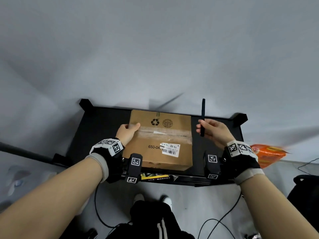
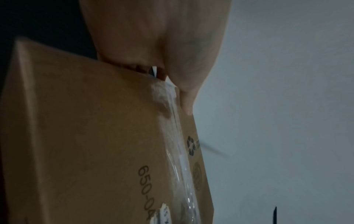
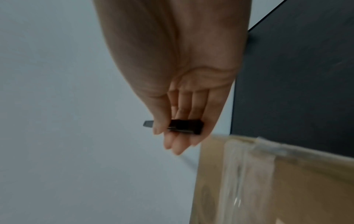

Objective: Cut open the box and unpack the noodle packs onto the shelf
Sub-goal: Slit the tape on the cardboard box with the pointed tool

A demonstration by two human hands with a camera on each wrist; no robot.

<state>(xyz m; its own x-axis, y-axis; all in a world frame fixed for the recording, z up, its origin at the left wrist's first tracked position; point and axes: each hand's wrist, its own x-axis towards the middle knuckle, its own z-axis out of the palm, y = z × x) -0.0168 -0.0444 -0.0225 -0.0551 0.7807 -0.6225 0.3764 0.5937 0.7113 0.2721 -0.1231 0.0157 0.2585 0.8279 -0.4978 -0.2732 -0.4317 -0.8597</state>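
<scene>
— Where was the cardboard box (image 1: 160,138)?

— Sat flat on the black shelf top (image 1: 100,125), still sealed with clear tape (image 1: 165,133) across its lid; carried a recycling mark and a white barcode label (image 1: 170,149) toward its near edge.

— And the left hand (image 1: 126,133)?

— Gripped the box's left edge at the tape line, thumb lying over the lid, fingers curled down the side.

— The right hand (image 1: 215,131)?

— Hovered just right of the box, clear of it, pinching a slim black utility knife (image 1: 203,118) between thumb and fingers, knife roughly upright, short grey blade (image 3: 148,123) showing past the thumb.

— Anything else near the box?

— Lay well to the right of the box, an orange packet (image 1: 269,154); showed just below its near edge, a yellow-and-black package (image 1: 155,176).
</scene>
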